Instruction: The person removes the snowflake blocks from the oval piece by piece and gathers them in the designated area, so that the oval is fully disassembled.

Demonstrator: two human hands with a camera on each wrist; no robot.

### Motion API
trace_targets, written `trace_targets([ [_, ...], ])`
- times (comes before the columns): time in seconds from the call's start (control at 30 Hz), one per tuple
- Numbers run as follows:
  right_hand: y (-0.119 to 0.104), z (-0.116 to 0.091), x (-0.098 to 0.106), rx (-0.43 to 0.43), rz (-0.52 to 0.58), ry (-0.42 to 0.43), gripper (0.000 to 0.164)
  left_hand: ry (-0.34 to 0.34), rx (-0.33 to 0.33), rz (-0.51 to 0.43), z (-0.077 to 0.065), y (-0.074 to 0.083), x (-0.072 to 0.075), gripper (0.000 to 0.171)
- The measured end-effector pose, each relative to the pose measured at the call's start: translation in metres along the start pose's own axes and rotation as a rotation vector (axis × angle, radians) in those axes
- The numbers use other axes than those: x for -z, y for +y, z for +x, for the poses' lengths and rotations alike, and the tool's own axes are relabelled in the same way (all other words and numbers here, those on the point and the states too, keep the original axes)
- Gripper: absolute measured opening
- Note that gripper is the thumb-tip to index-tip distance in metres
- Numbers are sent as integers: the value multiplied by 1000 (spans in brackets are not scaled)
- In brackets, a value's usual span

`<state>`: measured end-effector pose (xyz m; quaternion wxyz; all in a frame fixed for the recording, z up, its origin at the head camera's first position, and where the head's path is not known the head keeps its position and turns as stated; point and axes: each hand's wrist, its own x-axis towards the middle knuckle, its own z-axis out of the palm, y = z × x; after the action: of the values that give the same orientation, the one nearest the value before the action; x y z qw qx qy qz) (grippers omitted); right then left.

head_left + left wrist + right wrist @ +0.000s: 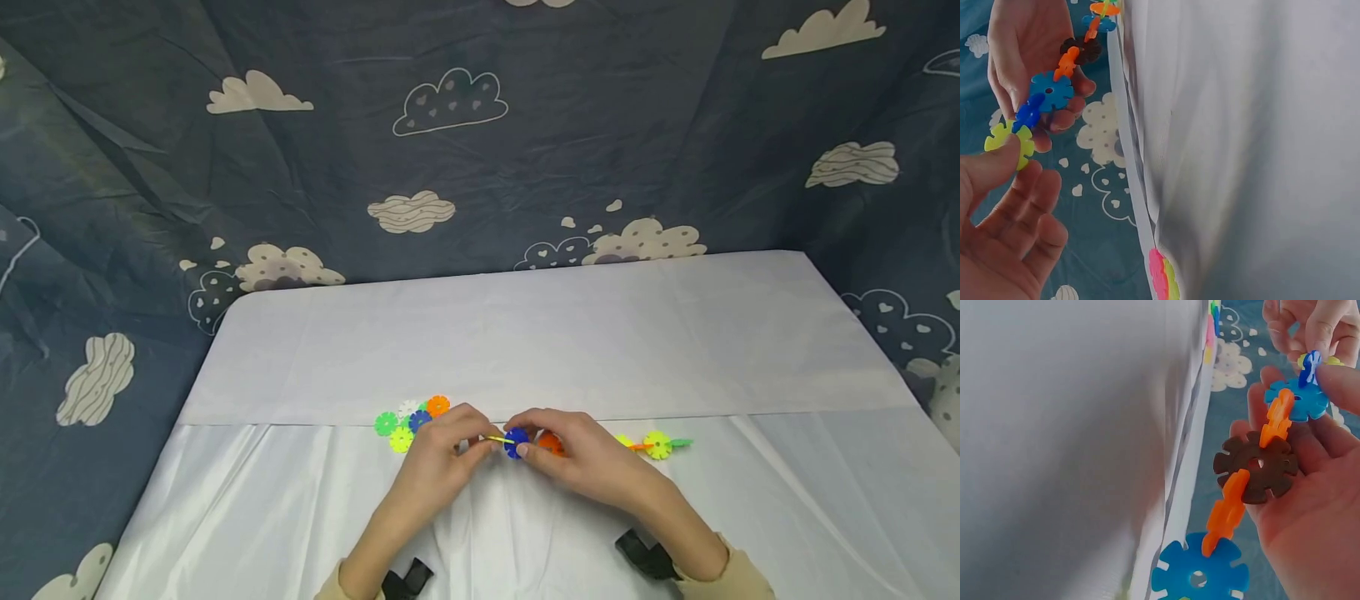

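Near the front middle of the table, my left hand [442,454] pinches a yellow notched flower disc [1025,149] between thumb and fingers. That disc meets a dark blue disc [1310,370], which my right hand [588,462] grips by the thumb and fingers. From the dark blue disc a chain of slotted-together discs runs over my right palm: a light blue disc [1059,95], an orange disc [1277,417], a brown disc [1235,464], another orange disc [1225,512] and a blue disc [1175,572]. How deep the yellow disc sits in the slot, I cannot tell.
Left of the hands lies a group of loose discs, among them a green disc [386,423], a yellow disc [401,440] and an orange disc [438,405]. The chain's far end, with a green disc [682,443], rests right of the hands on the white tablecloth [555,342].
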<state>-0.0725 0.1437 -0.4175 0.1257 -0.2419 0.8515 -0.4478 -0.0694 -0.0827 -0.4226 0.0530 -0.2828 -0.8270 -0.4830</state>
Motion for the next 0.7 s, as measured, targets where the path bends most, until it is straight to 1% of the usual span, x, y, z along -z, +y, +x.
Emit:
trace_targets([
  [0.17, 3, 0, 0, -9, 66, -56, 14, -4, -15, -26, 0, -1, -2, 9],
  [0.3, 5, 0, -2, 13, 101, -66, 14, 8, -11, -27, 0, -1, -3, 9],
  [0.5, 5, 0, -4, 29, 99, -47, 15, 15, -15, -3, 0, 0, -3, 10],
  [0.7, 4, -1, -3, 32, 90, -62, 17, 0, -23, 0, 0, 0, -2, 10],
])
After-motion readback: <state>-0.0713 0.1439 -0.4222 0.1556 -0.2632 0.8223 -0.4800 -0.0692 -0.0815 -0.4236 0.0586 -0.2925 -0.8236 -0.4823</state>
